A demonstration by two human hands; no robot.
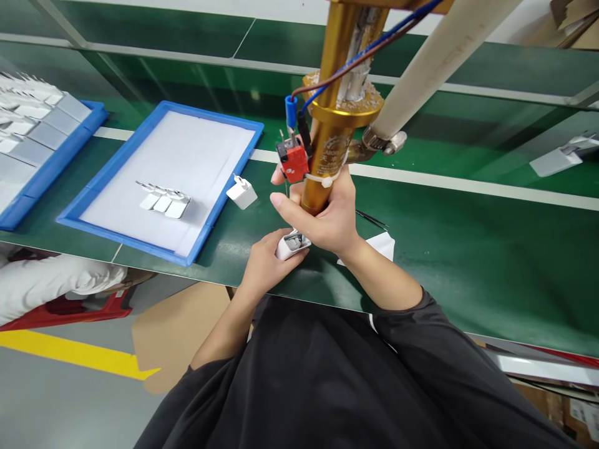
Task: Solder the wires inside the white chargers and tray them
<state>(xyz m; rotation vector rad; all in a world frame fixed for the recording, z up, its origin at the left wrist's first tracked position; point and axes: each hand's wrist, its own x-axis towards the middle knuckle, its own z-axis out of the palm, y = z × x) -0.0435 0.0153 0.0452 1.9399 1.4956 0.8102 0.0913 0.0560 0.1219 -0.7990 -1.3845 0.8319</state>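
Observation:
My left hand [262,265] is closed round a white charger housing [284,249] near the table's front edge. The housing's open end faces up, and parts show inside it. My right hand [334,218] wraps round the lower end of a gold glue dispenser [327,137], which hangs down over the housing; its tip is hidden behind my fingers. A red switch [296,163] with blue and black connectors is fixed to the dispenser's side. Another white charger [243,193] with pins stands to the left of my hands, touching or very near the blue tray's rim.
A blue-rimmed tray [163,107] with several white chargers [163,202] lies to the left. A fuller tray [93,118] sits beyond it. Tweezers [372,219] and a white cloth or paper [384,245] lie by my right forearm. A thick hose [435,68] slants across above. Another person's white sleeve [56,280] shows at left.

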